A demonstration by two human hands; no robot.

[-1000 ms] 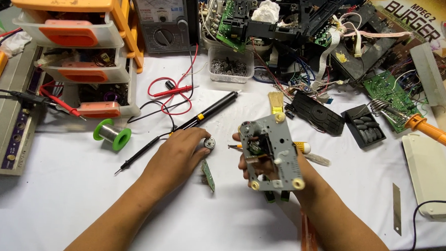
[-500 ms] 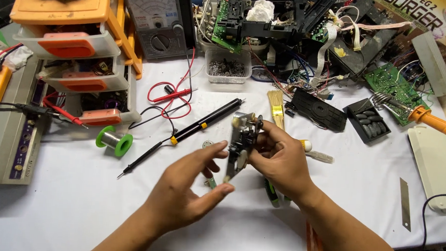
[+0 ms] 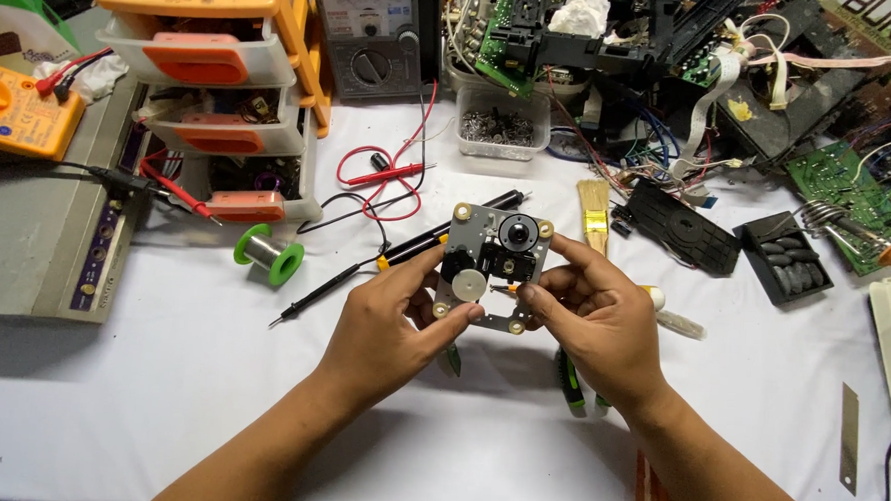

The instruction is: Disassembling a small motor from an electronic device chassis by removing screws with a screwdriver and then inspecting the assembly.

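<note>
between both hands [image 3: 493,318], disc-drive mechanism [image 3: 493,266] above open tablecloth [image 3: 159,388]

Bright, even light from overhead washes the white table [image 3: 159,388], leaving only soft, short shadows just under the fingers [image 3: 463,316] and forearms. The picture is sharp near the fingers, without glare. Farther out, straight edges bow with wide-lens distortion.
</note>
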